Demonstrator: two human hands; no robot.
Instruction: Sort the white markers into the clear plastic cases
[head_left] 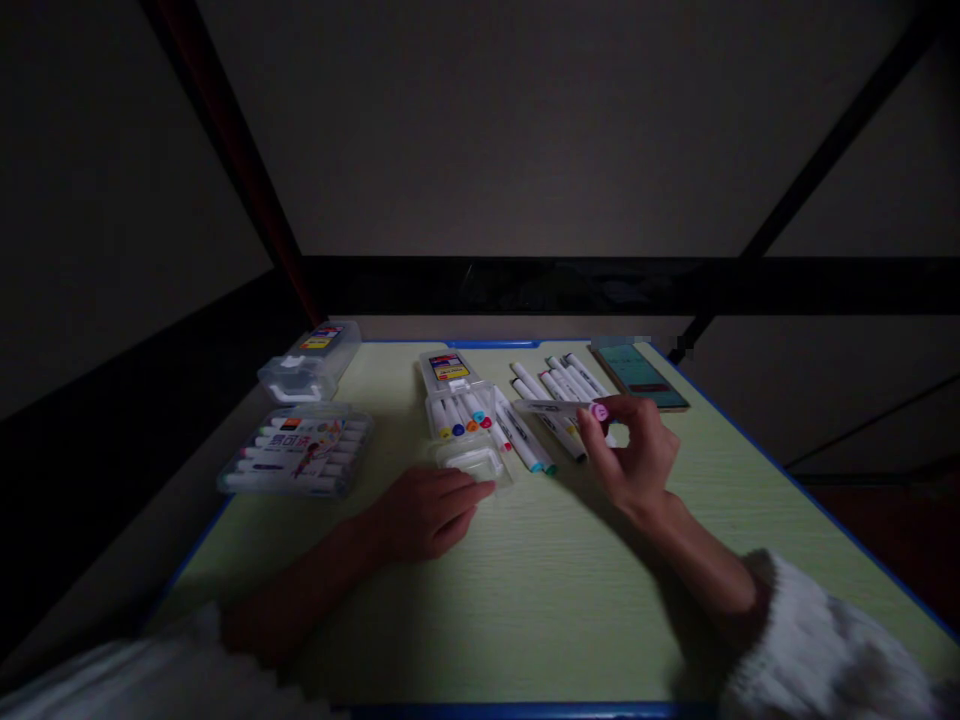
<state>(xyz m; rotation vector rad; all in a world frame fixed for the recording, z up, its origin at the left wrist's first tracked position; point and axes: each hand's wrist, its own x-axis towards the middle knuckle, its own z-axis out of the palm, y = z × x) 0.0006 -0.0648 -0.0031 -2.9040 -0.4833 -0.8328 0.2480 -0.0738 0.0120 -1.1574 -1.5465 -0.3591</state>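
Dimly lit, left hand point(424, 512) resting flat against the open marker case point(466, 420) half full of capped pens, right hand point(634, 455) pinching a pink-capped marker point(559, 408) above loose markers point(551, 395), closed full case point(296, 452) well left, bare green table point(525, 600) toward the near edge.

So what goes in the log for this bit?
right hand: holds pink-capped marker | left hand: rests at open marker case | loose markers on table

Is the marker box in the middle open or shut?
Open. The middle marker box has its lid flipped back, and colourful marker caps show inside; the left hand touches its front.
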